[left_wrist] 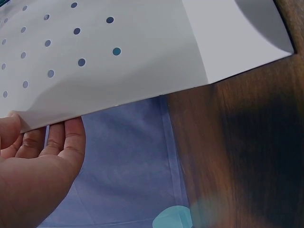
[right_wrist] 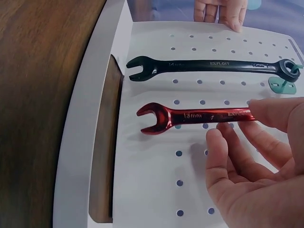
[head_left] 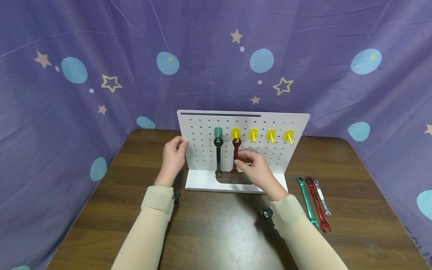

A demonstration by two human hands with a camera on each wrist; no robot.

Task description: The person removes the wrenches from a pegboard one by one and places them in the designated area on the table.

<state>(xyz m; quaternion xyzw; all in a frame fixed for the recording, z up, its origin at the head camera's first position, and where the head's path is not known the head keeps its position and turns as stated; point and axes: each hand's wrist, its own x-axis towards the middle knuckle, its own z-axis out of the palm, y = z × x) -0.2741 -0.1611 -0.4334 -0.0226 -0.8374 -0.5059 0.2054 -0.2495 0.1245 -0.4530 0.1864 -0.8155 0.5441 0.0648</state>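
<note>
A white pegboard [head_left: 202, 180] stands upright on the table. My left hand [head_left: 173, 157] grips its left edge, thumb on the front face and fingers behind, as the left wrist view shows. A red combination wrench [head_left: 235, 153] hangs with its ring end at the first yellow hook [head_left: 235, 131], open end downward. My right hand [head_left: 259, 170] pinches this wrench by the shank between thumb and fingers; the right wrist view shows "13mm" near its open jaw. Beside it on the left, a black combination wrench [right_wrist: 190, 66] hangs from the green hook [head_left: 218, 131].
Several more yellow hooks [head_left: 271, 135] line the board's right half. On the table [head_left: 216, 232], right of the board, lie a green wrench [head_left: 306, 198], another red wrench [head_left: 317, 204] and a smaller silver wrench [head_left: 322, 197]. A purple curtain [head_left: 209, 33] hangs behind.
</note>
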